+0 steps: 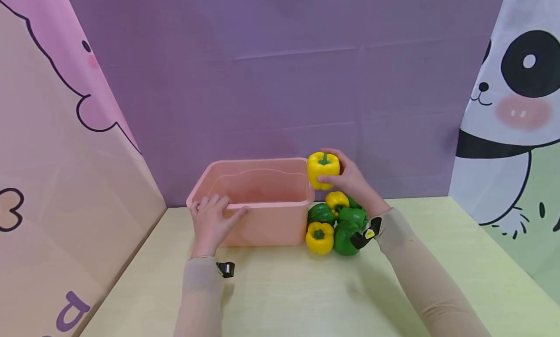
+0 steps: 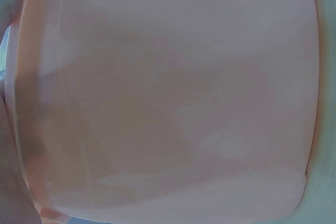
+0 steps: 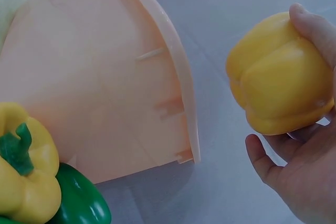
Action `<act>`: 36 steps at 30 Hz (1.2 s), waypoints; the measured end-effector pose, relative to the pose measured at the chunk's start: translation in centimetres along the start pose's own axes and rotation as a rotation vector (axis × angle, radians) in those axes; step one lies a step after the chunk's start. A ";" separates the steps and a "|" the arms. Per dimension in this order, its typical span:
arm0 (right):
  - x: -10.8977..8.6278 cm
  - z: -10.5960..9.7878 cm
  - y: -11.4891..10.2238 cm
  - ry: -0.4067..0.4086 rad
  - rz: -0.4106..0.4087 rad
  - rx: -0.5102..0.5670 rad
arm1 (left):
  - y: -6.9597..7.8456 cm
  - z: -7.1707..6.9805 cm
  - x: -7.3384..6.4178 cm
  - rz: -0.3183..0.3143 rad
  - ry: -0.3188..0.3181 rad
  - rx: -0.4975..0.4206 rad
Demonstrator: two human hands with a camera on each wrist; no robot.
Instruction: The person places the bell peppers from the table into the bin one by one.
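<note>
Plainly upright, the raised yellow pepper [image 1: 323,171] points its stem upward, its stem-to-base axis near vertical, beside the right rim of the pink bin [image 1: 267,225]. Around its sides curl the thumb and fingers of the right hand [image 1: 347,175], spread to the pepper's width, while the left hand [image 1: 212,222] rests loosely on the front rim, thumb splayed. Below, green peppers [image 1: 347,238] and two more yellow peppers [image 1: 320,238] crowd the bin's right wall.

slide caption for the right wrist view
Right hand holds a yellow pepper near a pink bin; more peppers at lower left.
</note>
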State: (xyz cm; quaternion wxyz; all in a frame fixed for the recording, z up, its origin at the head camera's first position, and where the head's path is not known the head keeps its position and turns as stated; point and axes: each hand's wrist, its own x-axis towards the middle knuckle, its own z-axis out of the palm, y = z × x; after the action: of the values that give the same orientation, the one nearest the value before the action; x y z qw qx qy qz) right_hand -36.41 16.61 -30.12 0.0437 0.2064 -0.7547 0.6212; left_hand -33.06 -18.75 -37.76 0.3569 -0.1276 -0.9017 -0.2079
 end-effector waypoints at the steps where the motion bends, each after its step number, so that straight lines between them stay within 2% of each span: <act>1: 0.1 0.0 0.0 -0.002 -0.003 0.001 | 0.0 0.0 0.0 0.001 0.001 0.002; 10: 0.5 0.9 -0.4 -0.016 -0.030 0.007 | 0.1 -0.2 0.0 -0.008 -0.014 0.009; 23: 1.4 2.7 -0.2 -0.082 -0.033 0.014 | 0.0 -0.1 0.0 -0.002 -0.007 0.007; 36: 2.0 4.5 -0.1 -0.122 0.001 -0.129 | -0.1 0.0 -0.1 0.002 0.002 0.012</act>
State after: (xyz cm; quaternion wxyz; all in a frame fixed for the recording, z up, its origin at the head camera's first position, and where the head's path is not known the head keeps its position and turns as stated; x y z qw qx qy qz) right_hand -37.37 11.78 -30.35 0.0103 0.2402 -0.7945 0.5576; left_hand -33.07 -18.86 -37.83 0.3586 -0.1263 -0.9025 -0.2021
